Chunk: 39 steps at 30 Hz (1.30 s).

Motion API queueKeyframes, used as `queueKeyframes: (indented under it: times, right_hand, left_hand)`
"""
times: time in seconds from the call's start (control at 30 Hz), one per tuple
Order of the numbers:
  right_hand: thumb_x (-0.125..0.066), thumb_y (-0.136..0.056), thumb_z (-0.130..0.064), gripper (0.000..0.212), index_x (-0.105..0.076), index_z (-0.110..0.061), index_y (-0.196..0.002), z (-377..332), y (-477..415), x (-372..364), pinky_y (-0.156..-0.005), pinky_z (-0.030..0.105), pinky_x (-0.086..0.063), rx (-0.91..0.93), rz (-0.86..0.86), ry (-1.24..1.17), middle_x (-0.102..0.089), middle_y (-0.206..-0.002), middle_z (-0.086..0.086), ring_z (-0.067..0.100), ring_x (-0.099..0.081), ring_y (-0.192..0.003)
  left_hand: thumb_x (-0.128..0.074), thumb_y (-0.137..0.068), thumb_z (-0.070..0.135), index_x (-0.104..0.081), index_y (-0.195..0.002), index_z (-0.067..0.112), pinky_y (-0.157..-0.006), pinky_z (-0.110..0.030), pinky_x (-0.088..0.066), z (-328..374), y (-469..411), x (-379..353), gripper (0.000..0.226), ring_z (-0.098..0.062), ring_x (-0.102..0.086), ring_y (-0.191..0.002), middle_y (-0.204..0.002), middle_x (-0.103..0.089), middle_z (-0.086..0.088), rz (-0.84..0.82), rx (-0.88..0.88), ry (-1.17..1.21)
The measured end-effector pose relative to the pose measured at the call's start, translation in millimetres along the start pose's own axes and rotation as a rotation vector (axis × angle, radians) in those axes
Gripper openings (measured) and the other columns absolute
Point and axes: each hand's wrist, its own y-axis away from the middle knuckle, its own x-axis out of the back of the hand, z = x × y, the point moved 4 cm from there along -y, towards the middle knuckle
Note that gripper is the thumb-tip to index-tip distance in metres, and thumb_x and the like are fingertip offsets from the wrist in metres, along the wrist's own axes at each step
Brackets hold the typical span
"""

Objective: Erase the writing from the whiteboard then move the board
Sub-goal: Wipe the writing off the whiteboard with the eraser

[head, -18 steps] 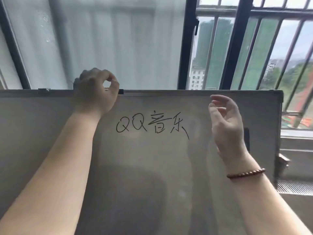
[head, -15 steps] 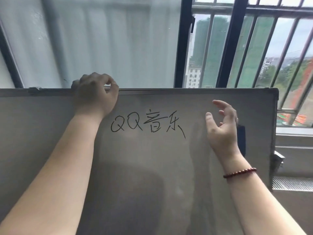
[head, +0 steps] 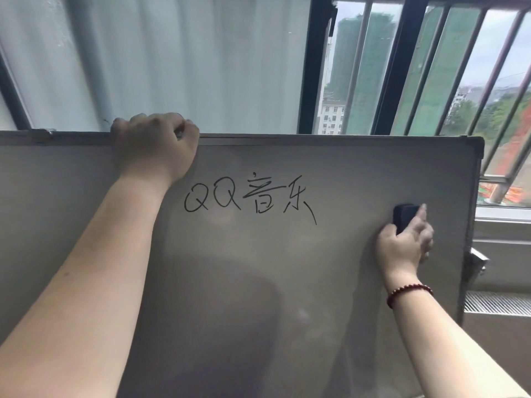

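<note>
A large whiteboard (head: 330,282) with a metal frame stands upright in front of me, filling the lower part of the view. Black handwriting (head: 250,198) sits in its upper middle. My left hand (head: 156,147) is closed over the board's top edge, left of the writing. My right hand (head: 406,244), with a bead bracelet on the wrist, grips a dark eraser (head: 403,215) that lies against the board to the right of the writing. The eraser's lower part is hidden by my fingers.
Behind the board is a window with a frosted pane (head: 172,61) on the left and dark frame bars (head: 396,64) on the right, with buildings outside. A metal bracket (head: 477,261) and a vent grille (head: 497,303) lie beside the board's right edge.
My right hand has dropped to the right and closed on the dark eraser, which it was open beside before. My left hand has tightened its hold on the board's top edge.
</note>
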Motion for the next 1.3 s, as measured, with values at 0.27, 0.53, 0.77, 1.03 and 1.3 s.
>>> queueKeyframes:
  times: [0.27,0.53,0.77,1.03,1.3]
  right_hand:
    - [-0.048,-0.089,-0.033,0.065,-0.023,-0.02,-0.148,-55.1,34.7,-2.5,-0.105,0.044,-0.015,0.306,0.09,-0.047,-0.037,-0.138,0.019,0.034,-0.029,-0.126]
    - [-0.055,-0.091,-0.037,0.057,-0.032,-0.028,-0.142,-114.9,71.6,-14.5,-0.097,0.043,-0.024,0.596,-0.017,-0.054,-0.039,-0.123,0.015,0.026,-0.031,-0.111]
    - [-0.037,-0.092,-0.042,0.056,-0.03,-0.024,-0.145,-101.1,68.3,-25.1,-0.104,0.052,-0.023,0.406,0.025,-0.042,-0.036,-0.132,0.021,0.039,-0.034,-0.119]
    - [-0.027,-0.096,-0.038,0.052,-0.026,-0.025,-0.146,-126.2,114.2,-56.4,-0.103,0.045,-0.014,0.449,-0.021,0.028,-0.028,-0.137,0.016,0.032,-0.027,-0.118]
    - [-0.051,-0.091,-0.037,0.045,-0.048,-0.031,-0.136,-145.7,240.7,-87.0,-0.09,0.04,-0.033,1.184,-0.234,0.075,-0.036,-0.128,0.007,0.027,-0.044,-0.106]
  left_hand:
    - [-0.038,-0.094,0.034,-0.062,-0.077,0.014,-0.085,-0.042,-0.035,3.3,0.3,6.2,0.036,-0.035,-0.053,-0.077,-0.078,-0.067,-0.017,-0.055,-0.058,0.004]
    - [-0.023,-0.099,0.041,-0.063,-0.082,0.015,-0.091,-0.044,-0.032,-23.9,-3.6,16.1,0.05,-0.037,-0.056,-0.088,-0.084,-0.066,-0.02,-0.161,-0.031,-0.094]
    - [-0.035,-0.096,0.03,-0.059,-0.063,0.005,-0.07,-0.039,-0.035,-26.9,3.3,14.9,0.048,-0.029,-0.038,-0.053,-0.058,-0.062,-0.023,0.077,-0.059,-0.08]
    - [-0.035,-0.09,0.028,-0.053,-0.056,0.011,-0.067,-0.037,-0.033,-28.9,2.0,12.3,0.042,-0.028,-0.037,-0.05,-0.054,-0.06,-0.022,0.113,-0.034,-0.099]
    - [-0.032,-0.091,0.029,-0.046,-0.056,0.014,-0.066,-0.037,-0.03,-29.9,3.4,11.8,0.04,-0.028,-0.038,-0.05,-0.053,-0.058,-0.021,0.133,-0.056,-0.093]
